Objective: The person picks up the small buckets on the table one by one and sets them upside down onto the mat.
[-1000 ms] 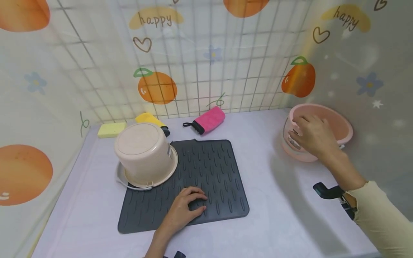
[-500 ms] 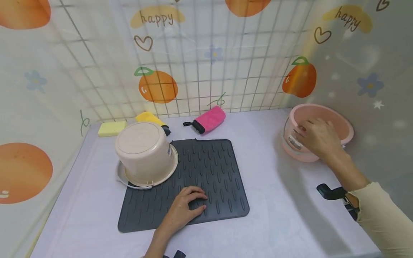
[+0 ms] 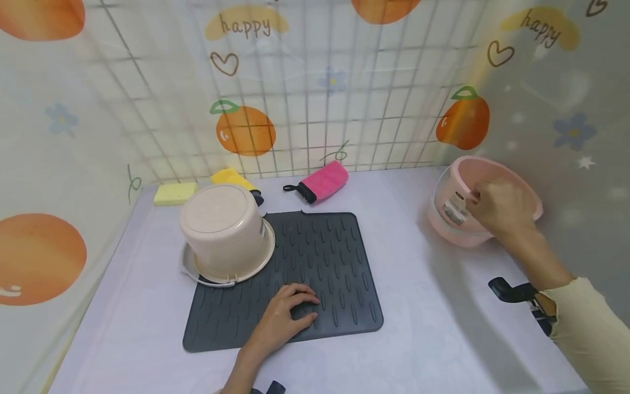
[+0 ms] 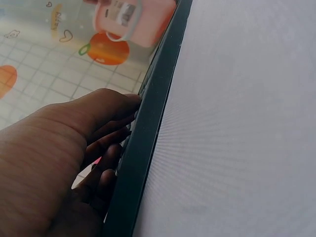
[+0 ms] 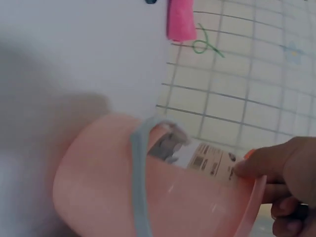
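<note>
A pink bucket (image 3: 462,237) stands upright at the right back, with a printed label and a pale handle hanging against its side. My right hand (image 3: 504,209) grips its rim, thumb on the outer wall and fingers inside, as the right wrist view shows. My left hand (image 3: 283,314) rests near the front edge of a dark grey ridged mat (image 3: 344,306), fingers relaxed. In the left wrist view its fingertips meet the mat's edge (image 4: 148,143). A beige bucket (image 3: 223,235) sits upside down on the mat's back left corner, its handle lying out to the left.
Along the back lie a pale yellow sponge (image 3: 175,194), a yellow cloth (image 3: 231,176) partly hidden by the beige bucket, and a pink cloth pouch (image 3: 325,181) with a black loop. A curtain with orange prints (image 3: 246,130) closes off the back and sides of the white table (image 3: 403,284).
My right hand has moved from above the pink bucket's near rim onto it, and its fingers have closed on the rim. The left hand has stayed in place on the mat.
</note>
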Available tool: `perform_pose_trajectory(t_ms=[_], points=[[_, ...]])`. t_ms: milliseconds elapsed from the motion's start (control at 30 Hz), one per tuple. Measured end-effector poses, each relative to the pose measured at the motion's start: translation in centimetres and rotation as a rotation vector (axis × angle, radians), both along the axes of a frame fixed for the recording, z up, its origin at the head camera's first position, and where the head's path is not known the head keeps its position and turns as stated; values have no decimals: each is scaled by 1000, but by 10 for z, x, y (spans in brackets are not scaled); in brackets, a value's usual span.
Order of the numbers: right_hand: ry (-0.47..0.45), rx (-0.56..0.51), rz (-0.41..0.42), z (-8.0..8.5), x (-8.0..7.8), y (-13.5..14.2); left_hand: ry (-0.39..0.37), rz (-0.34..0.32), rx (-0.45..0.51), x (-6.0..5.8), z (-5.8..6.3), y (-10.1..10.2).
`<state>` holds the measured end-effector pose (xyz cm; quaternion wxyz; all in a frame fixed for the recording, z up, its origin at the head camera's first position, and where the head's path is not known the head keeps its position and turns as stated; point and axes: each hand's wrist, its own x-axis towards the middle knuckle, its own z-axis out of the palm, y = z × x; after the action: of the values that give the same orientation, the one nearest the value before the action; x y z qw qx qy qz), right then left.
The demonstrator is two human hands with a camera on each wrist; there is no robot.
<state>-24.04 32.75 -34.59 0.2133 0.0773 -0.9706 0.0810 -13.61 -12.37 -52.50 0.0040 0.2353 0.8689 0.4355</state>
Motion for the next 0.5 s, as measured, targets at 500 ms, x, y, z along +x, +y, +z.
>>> perform_pose_trajectory(t_ms=[500], points=[[191, -159, 50, 15, 18, -3, 7, 0, 1, -1, 0, 0]])
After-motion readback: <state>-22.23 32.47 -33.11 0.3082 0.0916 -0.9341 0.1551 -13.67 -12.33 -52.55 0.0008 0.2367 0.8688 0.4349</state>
